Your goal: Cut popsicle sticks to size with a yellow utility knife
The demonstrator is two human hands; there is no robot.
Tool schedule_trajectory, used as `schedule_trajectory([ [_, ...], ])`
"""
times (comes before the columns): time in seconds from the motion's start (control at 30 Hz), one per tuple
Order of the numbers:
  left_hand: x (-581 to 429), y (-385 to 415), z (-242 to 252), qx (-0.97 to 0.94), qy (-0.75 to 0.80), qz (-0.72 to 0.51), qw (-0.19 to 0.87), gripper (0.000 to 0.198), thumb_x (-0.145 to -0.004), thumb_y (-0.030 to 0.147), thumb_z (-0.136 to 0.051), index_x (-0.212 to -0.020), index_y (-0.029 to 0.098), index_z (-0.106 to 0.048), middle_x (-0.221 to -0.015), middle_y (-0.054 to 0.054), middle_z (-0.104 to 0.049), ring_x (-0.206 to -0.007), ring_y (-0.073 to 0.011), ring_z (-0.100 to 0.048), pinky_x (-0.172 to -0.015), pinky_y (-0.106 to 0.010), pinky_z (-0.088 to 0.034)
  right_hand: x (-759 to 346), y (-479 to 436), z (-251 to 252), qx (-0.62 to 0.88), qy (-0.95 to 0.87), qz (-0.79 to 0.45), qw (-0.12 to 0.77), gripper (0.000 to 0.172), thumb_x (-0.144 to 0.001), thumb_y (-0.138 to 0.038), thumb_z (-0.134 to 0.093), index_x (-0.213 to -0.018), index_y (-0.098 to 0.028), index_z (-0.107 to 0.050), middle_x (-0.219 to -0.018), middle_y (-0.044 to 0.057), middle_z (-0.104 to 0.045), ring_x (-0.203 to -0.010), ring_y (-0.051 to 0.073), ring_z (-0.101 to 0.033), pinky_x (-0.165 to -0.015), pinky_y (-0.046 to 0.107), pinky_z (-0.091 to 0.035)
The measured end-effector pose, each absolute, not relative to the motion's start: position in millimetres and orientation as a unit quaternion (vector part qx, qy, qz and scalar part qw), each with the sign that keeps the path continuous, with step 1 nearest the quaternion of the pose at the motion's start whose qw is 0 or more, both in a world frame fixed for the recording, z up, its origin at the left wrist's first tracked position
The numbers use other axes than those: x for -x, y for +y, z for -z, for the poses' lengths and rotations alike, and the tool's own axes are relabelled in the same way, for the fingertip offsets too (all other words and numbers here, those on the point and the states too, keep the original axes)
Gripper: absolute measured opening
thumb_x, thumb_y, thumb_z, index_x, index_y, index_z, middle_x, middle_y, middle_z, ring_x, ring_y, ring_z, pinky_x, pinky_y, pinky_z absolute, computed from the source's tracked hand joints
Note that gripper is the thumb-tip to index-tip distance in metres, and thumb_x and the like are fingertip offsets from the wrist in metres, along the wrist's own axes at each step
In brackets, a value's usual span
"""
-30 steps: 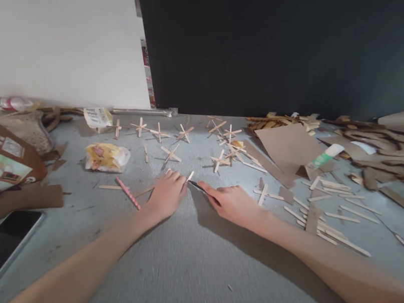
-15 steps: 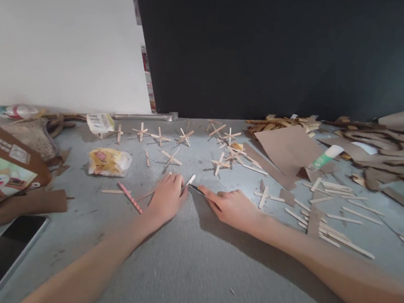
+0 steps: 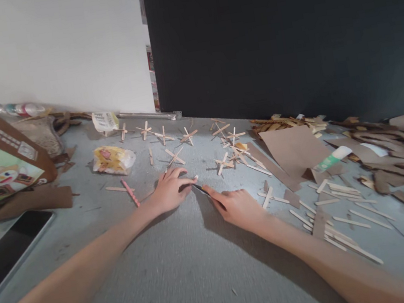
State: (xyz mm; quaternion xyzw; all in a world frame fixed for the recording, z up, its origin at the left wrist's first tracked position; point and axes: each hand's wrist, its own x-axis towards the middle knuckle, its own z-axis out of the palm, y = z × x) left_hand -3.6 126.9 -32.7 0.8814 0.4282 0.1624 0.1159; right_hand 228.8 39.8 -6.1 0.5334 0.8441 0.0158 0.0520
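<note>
Fingers (image 3: pixel 173 172) of the left hand (image 3: pixel 170 190) arch over the tabletop (image 3: pixel 168 283), thumb and index finger drawn in at the pale end of a stick (image 3: pixel 196 177); whether they pinch it or merely press on it cannot be told. It shows right at the index fingertip, with the tip of a slim dark tool (image 3: pixel 200 188) just beside it. Curled around that tool are the fingers of the right hand (image 3: pixel 241 209).

A matte black panel (image 3: pixel 283 33) and a smooth white panel (image 3: pixel 46 53) line the far edge of the grey, scuffed tabletop. At the left stands a printed bag (image 3: pixel 0 151), a glossy phone (image 3: pixel 15 252) lying flat nearer. Right of the hands, a cardboard sheet (image 3: pixel 291 151) meets ragged strips (image 3: pixel 388 151). Beyond the left wrist sits a crinkled yellow packet (image 3: pixel 112 160); a white-and-green tube (image 3: pixel 332 159) lies at the cardboard's edge. Flat, round-ended loose sticks (image 3: pixel 351 222) scatter near the right forearm. Small wooden crosses (image 3: pixel 174 156) spread beyond both hands. Between the forearms, where the room is widest, lies a splinter (image 3: pixel 234 292).
</note>
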Motion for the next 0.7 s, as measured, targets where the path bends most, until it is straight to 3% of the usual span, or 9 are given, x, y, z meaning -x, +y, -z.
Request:
schedule_trajectory([
  [0.4, 4.8, 127.2, 33.1, -0.873, 0.444, -0.169, 0.114, 0.029, -0.101, 0.033, -0.058, -0.122, 0.034, -0.078, -0.141, -0.010, -0.059, -0.138, -0.0364, -0.047, -0.109, -0.057, -0.040, -235.7, 31.7, 13.4, -0.543, 0.840, -0.001, 0.024, 0.056, -0.107, -0.026, -0.038, -0.163, -0.023, -0.040, -0.089, 0.008, -0.081, -0.072, 0.022, -0.075, -0.061, 0.029, -0.042],
  [0.7, 10.0, 128.2, 34.3, -0.880, 0.414, -0.200, 0.120, 0.033, -0.103, 0.036, -0.055, -0.130, 0.033, -0.073, -0.133, -0.009, -0.064, -0.132, -0.0310, -0.052, -0.112, -0.053, -0.039, -233.7, 27.6, 12.3, -0.545, 0.837, -0.025, 0.030, 0.056, -0.108, -0.027, -0.038, -0.164, -0.027, -0.038, -0.089, 0.007, -0.080, -0.072, 0.022, -0.075, -0.060, 0.028, -0.042],
])
